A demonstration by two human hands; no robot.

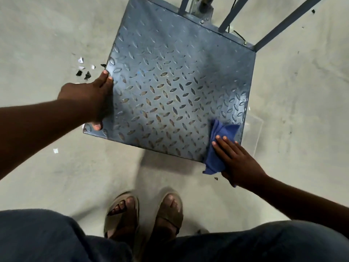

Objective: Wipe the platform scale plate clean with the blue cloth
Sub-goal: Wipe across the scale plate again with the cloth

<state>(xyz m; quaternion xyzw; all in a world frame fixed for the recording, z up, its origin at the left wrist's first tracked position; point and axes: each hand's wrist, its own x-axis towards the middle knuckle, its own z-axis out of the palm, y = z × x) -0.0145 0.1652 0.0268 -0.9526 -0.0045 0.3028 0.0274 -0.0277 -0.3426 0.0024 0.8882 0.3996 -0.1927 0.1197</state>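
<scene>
Bare plate (170, 82) middle; frame bars (283, 23) at back

One platform scale plate (170, 76) and one blue cloth (217, 148). Two hands, the left hand (88, 99) and the right hand (238, 161). Two sandals (122, 220), one on each foot. Three slanted bars (283, 25) and three bolts (202, 21) at the plate's far edge. On the floor (47, 44) left of the plate, at least four white scraps (80, 60) and three black scraps (87, 75)

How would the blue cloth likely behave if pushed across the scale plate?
Likely floppy: the blue cloth bunches in folds under the right hand and droops over the plate edge. It may drag rather than glide, given the plate's raised tread.
</scene>
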